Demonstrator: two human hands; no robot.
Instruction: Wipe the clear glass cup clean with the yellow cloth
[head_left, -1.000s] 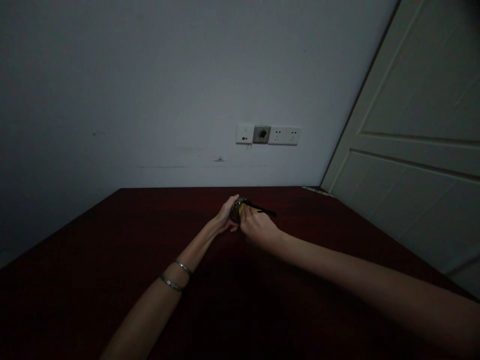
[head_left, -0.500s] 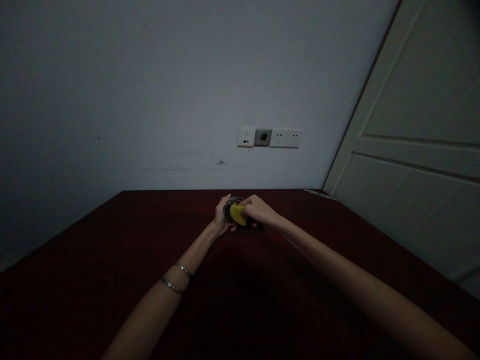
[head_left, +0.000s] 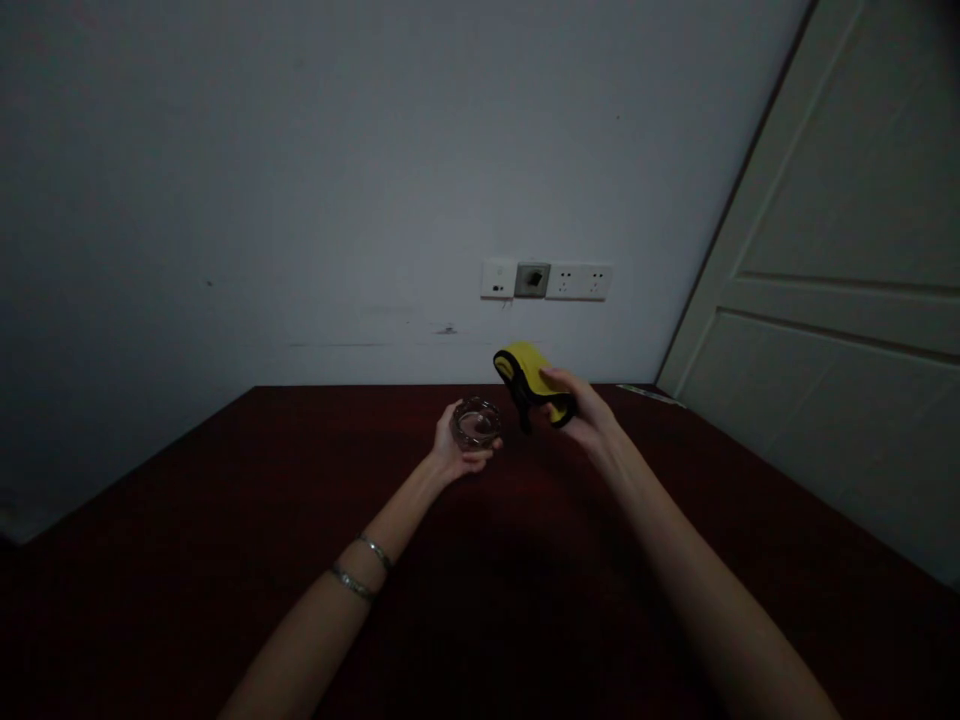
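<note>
My left hand (head_left: 452,452) is closed round the side and underside of a small round glass ashtray (head_left: 478,424), its thick clear rim tilted towards me. To the right of it, and apart from it, my right hand (head_left: 583,412) grips a yellow cloth (head_left: 529,366) with black edging. The cloth is folded into a curve, and a dark strip of it hangs down on the ashtray's side. Both things are held above the dark red table (head_left: 337,470).
A pale wall (head_left: 337,180) rises behind the table, with a row of sockets and switch plates (head_left: 577,282) on it. A white panelled door (head_left: 840,260) stands on the right. Some thin flat strip (head_left: 649,395) lies at the table's far right corner.
My right hand has drawn the yellow cloth out of the ashtray, up and to the right. The ashtray's inside now shows, while my left hand keeps hold of it.
</note>
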